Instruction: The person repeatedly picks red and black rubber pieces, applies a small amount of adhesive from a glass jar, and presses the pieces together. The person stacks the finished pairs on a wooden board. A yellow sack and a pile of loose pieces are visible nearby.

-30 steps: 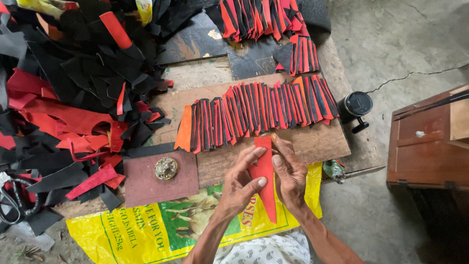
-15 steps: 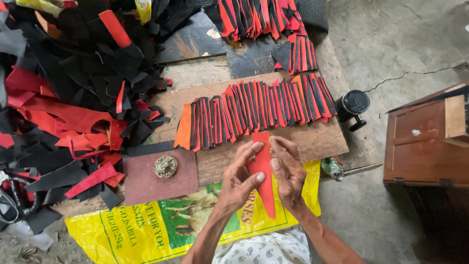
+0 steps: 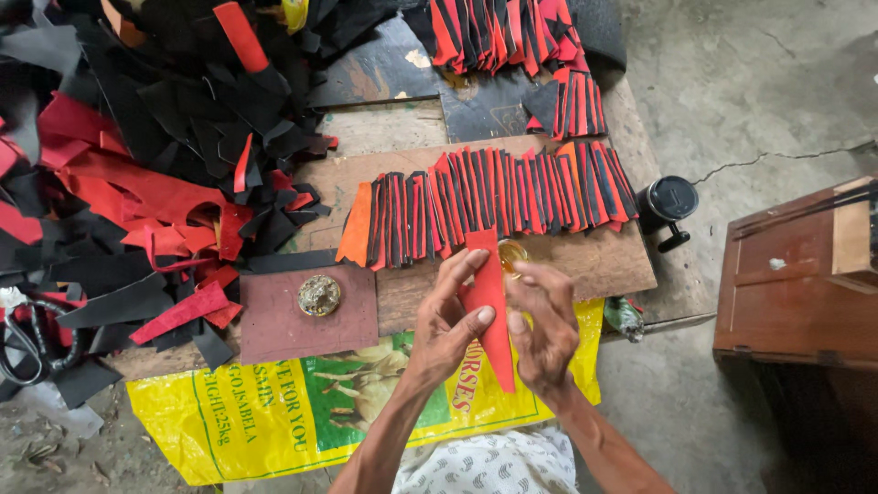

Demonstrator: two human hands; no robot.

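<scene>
My left hand (image 3: 448, 322) and my right hand (image 3: 541, 322) hold a long red tapered leather strip (image 3: 489, 306) between them, just above the front edge of a wooden board (image 3: 604, 261). A small amber-coloured round container (image 3: 512, 254) peeks out behind my right fingers. Along the board lies a row of overlapping red and black strips (image 3: 485, 203), fanned side by side. A dark red square pad (image 3: 274, 325) with a small brass lump (image 3: 319, 295) on it sits left of my hands.
A heap of red and black leather scraps (image 3: 155, 155) covers the left. More stacked strips (image 3: 512, 37) lie at the back. A yellow printed sack (image 3: 265, 412) hangs over the front edge. A black round tool (image 3: 669, 203) and a wooden box (image 3: 805, 274) stand at the right.
Both hands have stayed in place on the red strip; the fingers have shifted slightly along it.
</scene>
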